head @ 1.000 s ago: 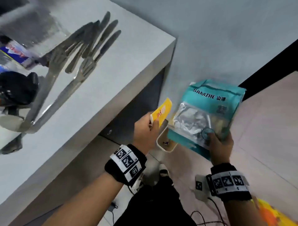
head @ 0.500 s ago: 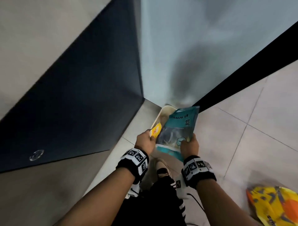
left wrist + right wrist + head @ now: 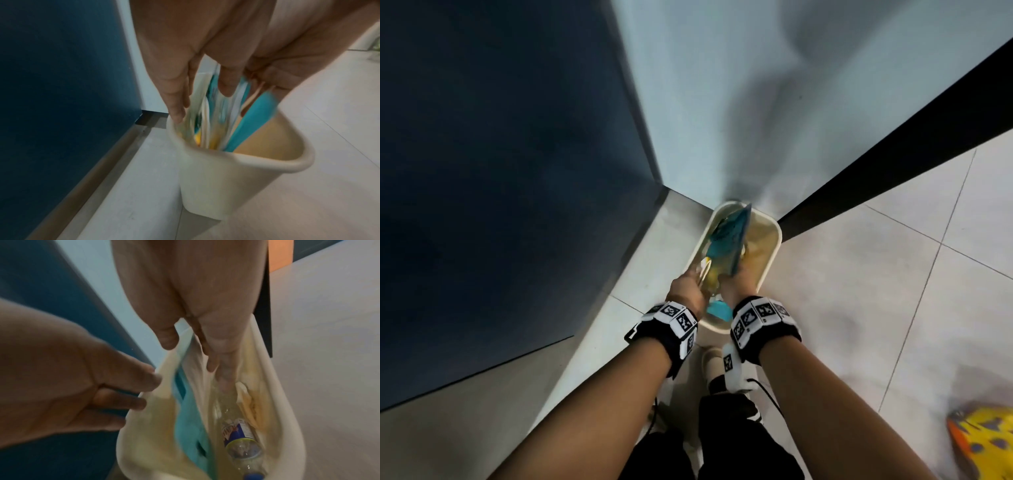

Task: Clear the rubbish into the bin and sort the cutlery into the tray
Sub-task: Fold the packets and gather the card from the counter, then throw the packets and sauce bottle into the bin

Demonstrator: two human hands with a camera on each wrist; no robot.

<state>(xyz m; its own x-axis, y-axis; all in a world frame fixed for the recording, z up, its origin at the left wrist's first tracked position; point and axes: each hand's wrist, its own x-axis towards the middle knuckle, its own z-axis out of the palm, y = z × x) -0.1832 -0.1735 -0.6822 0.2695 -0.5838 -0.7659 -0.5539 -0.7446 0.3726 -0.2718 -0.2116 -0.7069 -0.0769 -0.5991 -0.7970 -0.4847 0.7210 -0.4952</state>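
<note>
A cream bin [image 3: 770, 260] stands on the floor in the corner. Both hands hover at its mouth. My left hand [image 3: 686, 289] has straight fingers [image 3: 176, 105] just above the rim [image 3: 287, 167], and a blurred yellow packet [image 3: 197, 139] drops below them. My right hand [image 3: 736, 284] points thumb and straight fingers [image 3: 213, 360] down into the bin. The teal pouch [image 3: 729, 236], blurred, slides down between them and stands tilted inside [image 3: 189, 418]. A clear plastic bottle [image 3: 240, 441] lies at the bottom. Cutlery and tray are out of view.
A dark blue cabinet panel [image 3: 500, 171] rises at the left and a pale wall [image 3: 722, 102] behind the bin. A black strip [image 3: 893, 164] runs along the right. A yellow and orange bag [image 3: 983, 445] lies on the tiled floor at the lower right. My shoe [image 3: 714, 363] is just before the bin.
The view swung down from the table to the floor. Both hands lowered to the bin, and the yellow packet and teal pouch passed from my grip into it.
</note>
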